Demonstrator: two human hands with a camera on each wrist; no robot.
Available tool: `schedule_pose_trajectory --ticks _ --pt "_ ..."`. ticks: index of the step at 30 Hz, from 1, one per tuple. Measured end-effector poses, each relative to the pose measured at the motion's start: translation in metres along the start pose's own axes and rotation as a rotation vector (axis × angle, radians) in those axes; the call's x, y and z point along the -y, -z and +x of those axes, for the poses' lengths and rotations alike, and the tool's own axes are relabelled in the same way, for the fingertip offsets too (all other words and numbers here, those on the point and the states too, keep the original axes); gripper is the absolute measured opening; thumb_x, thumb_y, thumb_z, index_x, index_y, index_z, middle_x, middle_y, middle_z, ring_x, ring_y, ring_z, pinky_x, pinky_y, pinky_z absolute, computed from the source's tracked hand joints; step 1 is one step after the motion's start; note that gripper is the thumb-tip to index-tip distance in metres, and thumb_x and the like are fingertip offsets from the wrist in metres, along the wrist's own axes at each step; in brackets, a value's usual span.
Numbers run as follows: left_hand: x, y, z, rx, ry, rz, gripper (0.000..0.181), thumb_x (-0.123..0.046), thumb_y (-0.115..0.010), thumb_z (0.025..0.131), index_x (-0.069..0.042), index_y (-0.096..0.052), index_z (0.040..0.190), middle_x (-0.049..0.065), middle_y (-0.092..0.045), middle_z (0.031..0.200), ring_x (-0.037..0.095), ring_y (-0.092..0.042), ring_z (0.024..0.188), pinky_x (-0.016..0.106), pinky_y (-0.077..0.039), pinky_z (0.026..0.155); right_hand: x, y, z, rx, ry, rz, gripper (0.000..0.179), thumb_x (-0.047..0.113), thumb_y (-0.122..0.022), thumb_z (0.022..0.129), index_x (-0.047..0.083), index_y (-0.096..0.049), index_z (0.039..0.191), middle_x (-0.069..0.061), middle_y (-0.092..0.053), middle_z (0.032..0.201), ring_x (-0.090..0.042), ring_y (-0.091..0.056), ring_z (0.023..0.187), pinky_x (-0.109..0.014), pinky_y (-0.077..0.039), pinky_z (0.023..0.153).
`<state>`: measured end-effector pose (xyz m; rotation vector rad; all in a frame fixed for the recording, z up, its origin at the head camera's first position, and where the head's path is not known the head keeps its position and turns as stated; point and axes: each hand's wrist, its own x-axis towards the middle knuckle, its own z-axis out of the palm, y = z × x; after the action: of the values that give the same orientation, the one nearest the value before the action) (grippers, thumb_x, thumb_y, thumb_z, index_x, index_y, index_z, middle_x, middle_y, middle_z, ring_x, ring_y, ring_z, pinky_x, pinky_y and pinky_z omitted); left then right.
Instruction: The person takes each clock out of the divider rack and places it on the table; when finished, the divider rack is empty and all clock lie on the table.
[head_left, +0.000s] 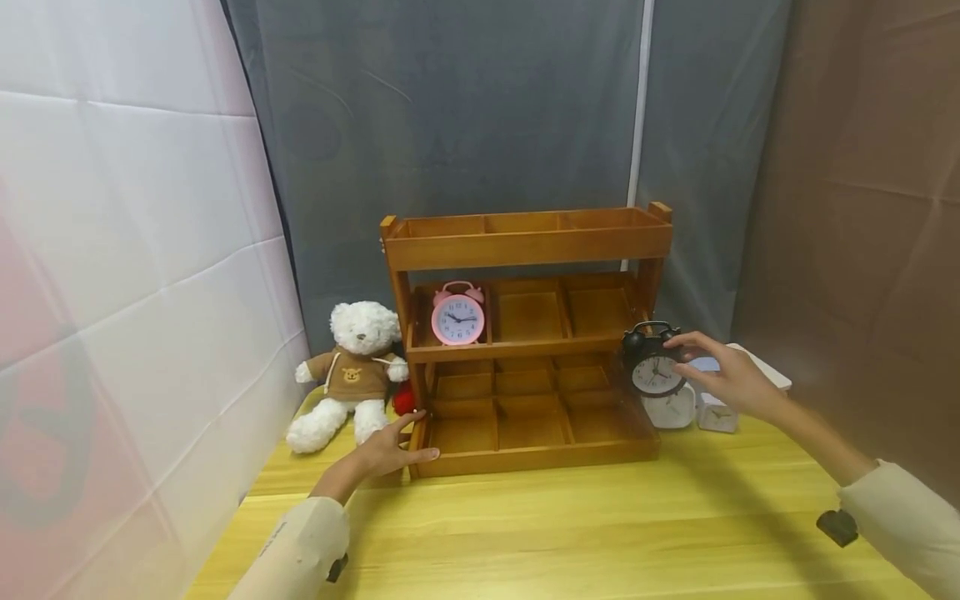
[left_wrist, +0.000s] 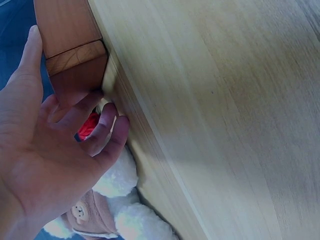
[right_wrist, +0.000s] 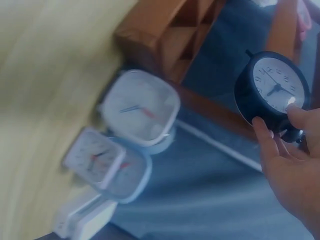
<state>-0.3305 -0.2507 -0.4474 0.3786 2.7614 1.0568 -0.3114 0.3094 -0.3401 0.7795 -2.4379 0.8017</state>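
Note:
My right hand (head_left: 723, 379) pinches a black twin-bell alarm clock (head_left: 654, 375) by its side, thumb at the face edge and fingers behind. In the head view this clock overlaps the right end of a brown wooden three-tier shelf (head_left: 536, 458); the right wrist view shows the white dial (right_wrist: 280, 85) tilted. At the shelf's lower left corner, my left hand (head_left: 382, 454) grips the wood, its thumb on the front and its fingers round the side. A pink twin-bell alarm clock (head_left: 458, 319) stands in the middle tier's left compartment.
Right of the shelf are a white rounded clock (right_wrist: 142, 107), a small pale square clock (right_wrist: 94, 157), a light blue clock (right_wrist: 131, 177) and a white block-like item (right_wrist: 85, 215). A white teddy bear (head_left: 352, 375) sits left, near a red object (head_left: 404, 398).

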Motion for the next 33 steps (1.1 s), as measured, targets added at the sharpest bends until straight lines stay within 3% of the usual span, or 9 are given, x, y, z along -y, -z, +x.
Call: schedule_pose_trajectory --ticks 4,8,11,14,17,23,29,33 --pt "-0.002 0.001 -0.001 0.002 0.001 -0.004 0.097 -0.050 -0.081 0.089 -0.009 -0.033 0.162 0.035 -0.040 0.156 0.049 -0.051 0.136 0.060 -0.048 0.105 -0.015 -0.005 -0.013 -0.030 0.041 -0.015 0.037 -0.001 -0.075 0.093 0.012 -0.065 0.125 -0.016 -0.071 0.122 -0.027 -0.070 0.101 -0.026 -0.056 0.062" --pt "-0.002 0.000 -0.001 0.005 0.004 -0.007 0.097 -0.050 -0.081 0.089 -0.009 -0.032 0.163 0.034 -0.039 0.157 0.049 -0.051 0.137 0.060 -0.047 0.106 -0.028 -0.010 -0.027 -0.048 0.057 -0.041 0.037 -0.004 -0.077 0.090 0.010 -0.065 0.123 -0.017 -0.071 0.121 -0.033 -0.071 0.099 -0.028 -0.059 0.066" --pt "-0.001 0.001 0.000 0.008 0.005 -0.016 0.097 -0.050 -0.081 0.089 -0.009 -0.032 0.163 0.034 -0.038 0.158 0.050 -0.050 0.137 0.061 -0.047 0.106 -0.039 -0.014 -0.037 -0.064 0.076 -0.035 0.040 -0.009 -0.077 0.087 0.006 -0.065 0.122 -0.016 -0.070 0.119 -0.035 -0.071 0.098 -0.023 -0.059 0.072" --pt "-0.001 0.001 0.000 0.010 0.003 -0.020 0.097 -0.049 -0.081 0.089 -0.009 -0.032 0.163 0.034 -0.037 0.158 0.050 -0.049 0.138 0.061 -0.047 0.107 -0.053 -0.021 -0.046 -0.082 0.108 -0.015 0.043 -0.015 -0.078 0.082 0.003 -0.065 0.119 -0.017 -0.068 0.116 -0.028 -0.071 0.095 -0.012 -0.054 0.078" --pt "-0.001 0.001 0.000 0.008 0.000 -0.021 0.097 -0.049 -0.081 0.090 -0.008 -0.032 0.163 0.034 -0.037 0.158 0.051 -0.049 0.138 0.061 -0.046 0.107 -0.063 -0.026 -0.054 -0.088 0.128 0.026 0.042 -0.018 -0.078 0.081 -0.001 -0.065 0.117 -0.020 -0.067 0.114 -0.025 -0.072 0.091 -0.012 -0.054 0.082" --pt "-0.003 0.001 -0.001 -0.006 -0.005 -0.002 0.097 -0.050 -0.081 0.089 -0.007 -0.033 0.162 0.035 -0.040 0.156 0.050 -0.051 0.136 0.061 -0.047 0.106 -0.071 -0.031 -0.065 -0.074 0.080 0.064 0.038 -0.016 -0.076 0.084 -0.002 -0.064 0.117 -0.023 -0.065 0.114 -0.029 -0.073 0.089 -0.026 -0.061 0.069" --pt "-0.004 0.002 -0.003 0.000 0.003 -0.016 0.098 -0.050 -0.081 0.089 -0.007 -0.032 0.162 0.035 -0.039 0.157 0.050 -0.050 0.137 0.060 -0.047 0.106 -0.075 -0.039 -0.079 -0.022 -0.034 0.054 0.039 -0.016 -0.076 0.084 0.001 -0.063 0.117 -0.028 -0.065 0.118 -0.043 -0.070 0.096 -0.030 -0.060 0.071" --pt "-0.003 0.001 -0.003 0.001 0.000 -0.022 0.098 -0.049 -0.082 0.088 -0.007 -0.033 0.162 0.035 -0.039 0.156 0.050 -0.051 0.137 0.060 -0.047 0.106 -0.076 -0.045 -0.086 -0.033 -0.041 0.043 0.040 -0.014 -0.077 0.083 0.003 -0.064 0.117 -0.026 -0.067 0.118 -0.040 -0.071 0.095 -0.037 -0.062 0.072"
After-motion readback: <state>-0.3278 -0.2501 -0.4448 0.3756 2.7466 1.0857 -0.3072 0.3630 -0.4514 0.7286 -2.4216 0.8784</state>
